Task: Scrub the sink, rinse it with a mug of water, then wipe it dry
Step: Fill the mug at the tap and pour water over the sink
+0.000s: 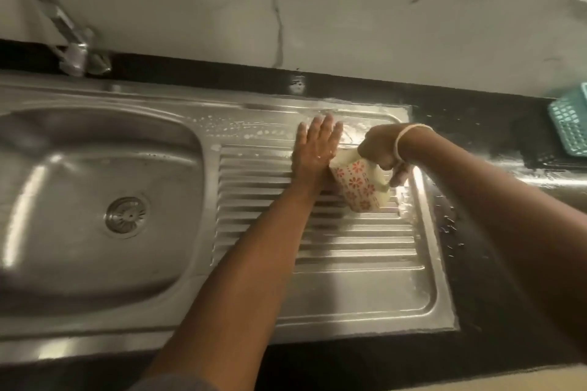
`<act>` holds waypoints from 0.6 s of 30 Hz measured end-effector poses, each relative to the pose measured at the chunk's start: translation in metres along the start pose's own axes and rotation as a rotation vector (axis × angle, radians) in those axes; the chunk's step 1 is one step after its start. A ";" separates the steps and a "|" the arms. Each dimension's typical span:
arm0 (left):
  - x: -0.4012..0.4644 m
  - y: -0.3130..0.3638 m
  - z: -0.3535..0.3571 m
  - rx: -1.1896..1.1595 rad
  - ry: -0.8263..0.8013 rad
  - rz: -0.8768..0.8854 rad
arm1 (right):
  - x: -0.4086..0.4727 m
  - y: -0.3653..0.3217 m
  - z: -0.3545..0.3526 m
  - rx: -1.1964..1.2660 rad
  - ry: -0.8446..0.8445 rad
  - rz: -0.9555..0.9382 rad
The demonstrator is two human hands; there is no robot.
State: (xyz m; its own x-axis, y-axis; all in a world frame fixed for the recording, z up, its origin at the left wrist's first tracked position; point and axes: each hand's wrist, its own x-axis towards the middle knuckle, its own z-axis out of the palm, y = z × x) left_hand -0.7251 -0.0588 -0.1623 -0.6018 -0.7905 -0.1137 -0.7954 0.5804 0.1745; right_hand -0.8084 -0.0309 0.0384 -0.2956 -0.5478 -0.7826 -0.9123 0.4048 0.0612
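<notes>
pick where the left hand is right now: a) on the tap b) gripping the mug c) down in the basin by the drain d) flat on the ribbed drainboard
d: the left hand lies with straight fingers flat on the far part of the drainboard, beside the floral mug that the right hand tips over; the basin and the tap are untouched.

tap (47, 13) blurred, top cropped | basket (570, 124) cut by right edge
</notes>
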 end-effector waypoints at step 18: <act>-0.118 -0.116 -0.049 -0.172 0.111 -0.297 | -0.039 -0.081 0.026 0.251 0.094 -0.344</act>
State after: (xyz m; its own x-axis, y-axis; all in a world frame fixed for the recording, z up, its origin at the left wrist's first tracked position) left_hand -0.5586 -0.0420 -0.1216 -0.3271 -0.9417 -0.0791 -0.9051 0.2881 0.3127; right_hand -0.7157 -0.0233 0.0473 -0.0218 -0.7415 -0.6707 -0.8685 0.3463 -0.3546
